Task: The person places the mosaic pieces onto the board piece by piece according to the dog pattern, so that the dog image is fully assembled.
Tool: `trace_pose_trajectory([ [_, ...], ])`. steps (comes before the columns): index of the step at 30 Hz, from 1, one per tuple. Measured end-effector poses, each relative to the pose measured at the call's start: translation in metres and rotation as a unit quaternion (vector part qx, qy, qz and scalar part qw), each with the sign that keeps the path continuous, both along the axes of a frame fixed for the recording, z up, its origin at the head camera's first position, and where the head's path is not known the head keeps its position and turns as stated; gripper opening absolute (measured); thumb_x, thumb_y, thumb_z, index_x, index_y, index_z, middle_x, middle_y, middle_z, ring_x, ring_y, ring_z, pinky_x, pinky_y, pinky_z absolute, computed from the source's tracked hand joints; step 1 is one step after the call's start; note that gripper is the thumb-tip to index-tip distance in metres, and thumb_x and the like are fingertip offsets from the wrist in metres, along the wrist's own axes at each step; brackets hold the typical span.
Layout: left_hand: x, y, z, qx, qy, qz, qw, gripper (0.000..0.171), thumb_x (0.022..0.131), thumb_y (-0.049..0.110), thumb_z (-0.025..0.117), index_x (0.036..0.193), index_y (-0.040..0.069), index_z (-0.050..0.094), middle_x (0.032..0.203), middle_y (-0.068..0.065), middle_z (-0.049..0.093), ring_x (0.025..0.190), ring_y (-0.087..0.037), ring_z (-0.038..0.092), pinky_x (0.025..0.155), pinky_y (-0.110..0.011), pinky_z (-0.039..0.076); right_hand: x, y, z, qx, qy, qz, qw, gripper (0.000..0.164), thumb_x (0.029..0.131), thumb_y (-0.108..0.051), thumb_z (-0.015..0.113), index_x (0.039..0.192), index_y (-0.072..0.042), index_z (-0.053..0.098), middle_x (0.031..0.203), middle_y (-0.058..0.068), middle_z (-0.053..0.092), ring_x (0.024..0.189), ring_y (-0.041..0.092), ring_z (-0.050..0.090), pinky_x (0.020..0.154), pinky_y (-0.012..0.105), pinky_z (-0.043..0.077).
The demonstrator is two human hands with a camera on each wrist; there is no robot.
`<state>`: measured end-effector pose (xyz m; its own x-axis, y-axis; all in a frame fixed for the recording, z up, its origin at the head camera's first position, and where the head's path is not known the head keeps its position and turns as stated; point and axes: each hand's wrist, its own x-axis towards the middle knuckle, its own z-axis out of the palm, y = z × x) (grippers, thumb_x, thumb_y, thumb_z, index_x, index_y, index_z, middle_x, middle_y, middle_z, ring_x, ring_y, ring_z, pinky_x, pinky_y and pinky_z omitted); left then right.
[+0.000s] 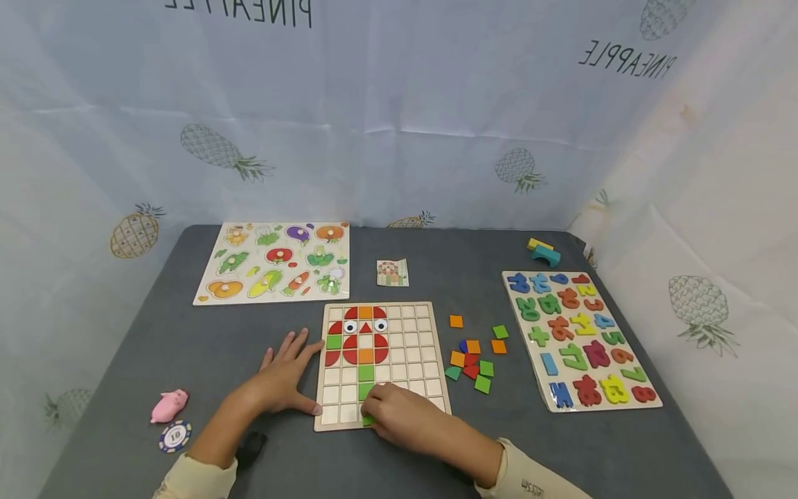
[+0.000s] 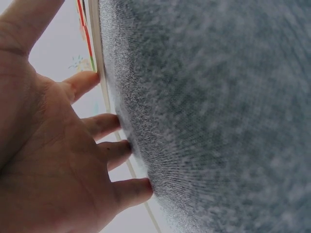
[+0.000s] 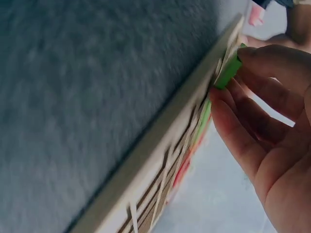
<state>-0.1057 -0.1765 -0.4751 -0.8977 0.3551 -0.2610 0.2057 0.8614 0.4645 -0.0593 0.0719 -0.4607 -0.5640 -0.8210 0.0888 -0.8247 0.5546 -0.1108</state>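
A wooden grid board (image 1: 405, 374) lies mid-table, with red, orange and green tiles and two eye tiles set in its left columns. My right hand (image 1: 402, 416) pinches a green square tile (image 3: 228, 73) over the bottom row, below two green tiles in the same column. In the right wrist view the tile tilts between thumb and fingers at the board. My left hand (image 1: 280, 381) is spread at the board's left side, thumb and forefinger touching its edge. The other fingers rest on the table, as the left wrist view shows.
Loose tiles (image 1: 486, 369) in several colours lie right of the board. Farther right is a number puzzle (image 1: 586, 333), with two blocks (image 1: 546, 256) behind it. A vegetable puzzle (image 1: 280, 260) and a small picture card (image 1: 392, 273) lie at the back. A pink pig (image 1: 168, 406) and poker chip (image 1: 175, 436) sit left.
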Motion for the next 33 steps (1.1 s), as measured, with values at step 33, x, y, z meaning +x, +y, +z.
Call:
trace_pose_trajectory([
  [33, -0.002, -0.002, -0.001, 0.017, -0.009, -0.008, 0.9998, 0.115, 0.046, 0.052, 0.083, 0.141, 0.016, 0.029, 0.149, -0.02, 0.009, 0.135, -0.041, 0.001, 0.098, -0.067, 0.004, -0.044, 0.095, 0.006, 0.051, 0.061, -0.297, 0.952, 0.007, 0.075, -0.008, 0.072, 0.079, -0.014, 0.069, 0.077, -0.001, 0.062, 0.072, 0.017, 0.058, 0.064, 0.03, 0.049],
])
